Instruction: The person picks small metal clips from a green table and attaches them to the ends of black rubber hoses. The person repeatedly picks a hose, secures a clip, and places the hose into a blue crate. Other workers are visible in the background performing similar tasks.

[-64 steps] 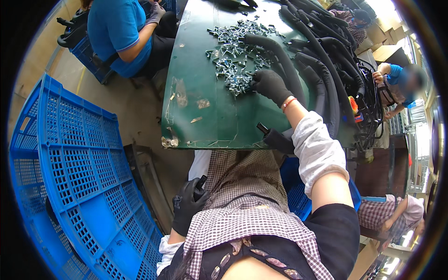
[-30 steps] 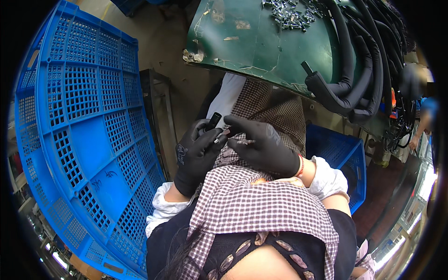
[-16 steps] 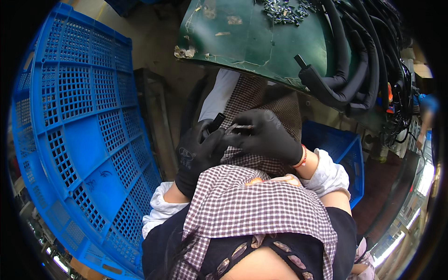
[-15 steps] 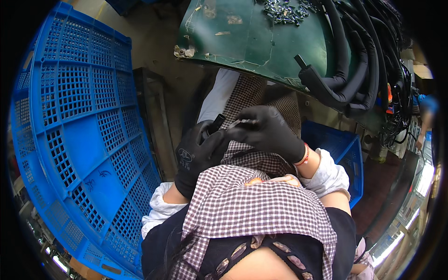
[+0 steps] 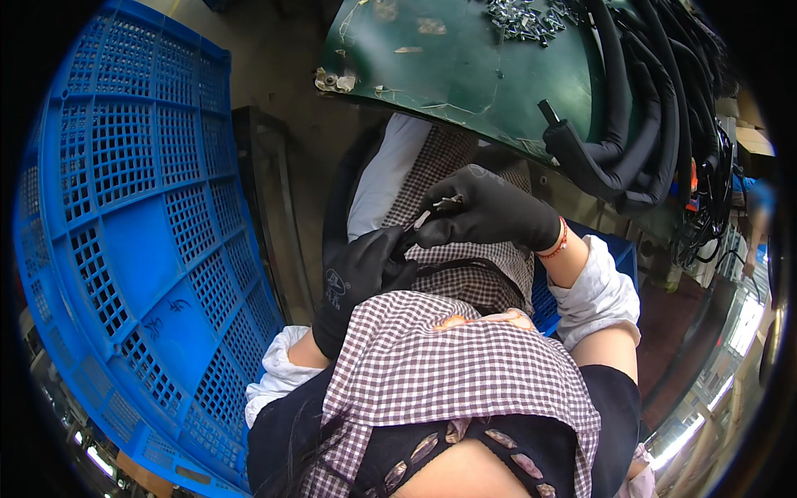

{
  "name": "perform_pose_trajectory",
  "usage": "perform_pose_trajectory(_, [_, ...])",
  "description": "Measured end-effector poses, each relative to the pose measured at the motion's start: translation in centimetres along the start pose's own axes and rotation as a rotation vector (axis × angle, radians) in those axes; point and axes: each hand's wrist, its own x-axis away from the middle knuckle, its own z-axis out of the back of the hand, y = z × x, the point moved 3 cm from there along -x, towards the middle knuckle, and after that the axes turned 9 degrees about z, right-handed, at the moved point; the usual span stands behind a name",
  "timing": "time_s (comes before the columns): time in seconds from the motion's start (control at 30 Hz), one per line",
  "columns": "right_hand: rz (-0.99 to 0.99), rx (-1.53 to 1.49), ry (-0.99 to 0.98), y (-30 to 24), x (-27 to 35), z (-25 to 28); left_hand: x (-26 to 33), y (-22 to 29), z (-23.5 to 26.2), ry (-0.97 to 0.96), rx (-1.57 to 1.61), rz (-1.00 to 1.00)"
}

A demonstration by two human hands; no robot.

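Note:
Both my hands wear black gloves and meet over my checked apron (image 5: 465, 365). My left hand (image 5: 361, 270) is closed round a black tube, which the glove and fingers now mostly hide. Against its fingertips, my right hand (image 5: 498, 207) pinches a small silver metal fitting (image 5: 422, 219) at the spot where the tube's end seems to be. Another shiny metal piece (image 5: 448, 202) shows between the curled fingers of that same hand. Whether the fitting sits inside the tube is too small to tell.
Beyond my hands stands a green-topped table (image 5: 432, 66) with a pile of small metal fittings (image 5: 531, 18). Black foam-covered hoses (image 5: 610, 124) hang over its right edge. A large blue plastic crate (image 5: 137, 241) rises at my left; another blue crate (image 5: 544, 305) sits behind my right forearm.
The black tube's end, upright above my left hand before, has tipped down and is hidden. My right hand has turned, with metal pieces now showing in its fingers. My view has shifted slightly.

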Motion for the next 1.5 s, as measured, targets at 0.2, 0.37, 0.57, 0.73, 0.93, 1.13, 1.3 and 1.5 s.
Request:
perform_pose_trajectory(0.2, [-0.005, -0.152, -0.136, 1.3, -1.4, -0.5, 0.6, -1.1, -0.6, -0.015, -0.023, 0.025])
perform_pose_trajectory(0.37, [0.294, -0.182, -0.174, 2.9, -2.3, -1.5, 0.7, -1.8, -1.0, -0.080, -0.057, 0.038])
perform_pose_trajectory(0.57, [0.134, -0.433, -0.233, 2.6, -2.7, -2.4, 1.4, -3.3, -1.9, -0.044, -0.058, 0.011])
perform_pose_trajectory(0.73, [0.056, 0.051, -0.087, 2.3, -1.5, -1.3, 0.3, -1.8, -1.0, -0.051, 0.051, 0.093])
perform_pose_trajectory(0.93, [0.075, 0.094, -0.049, -2.1, 1.8, 1.2, 0.0, -1.7, -0.6, -0.071, 0.006, 0.053])
perform_pose_trajectory(1.13, [0.180, 0.383, -0.151, -2.5, 1.7, 1.4, 0.4, -1.6, -0.9, 0.011, 0.030, -0.062])
perform_pose_trajectory(1.3, [0.089, 0.479, -0.310, -3.3, 0.9, 1.9, 0.8, -1.7, -0.9, -0.078, -0.003, 0.000])
perform_pose_trajectory(1.5, [0.052, 0.502, -0.382, -3.9, 0.5, 2.1, 0.9, -1.4, -0.7, -0.070, -0.034, 0.005])
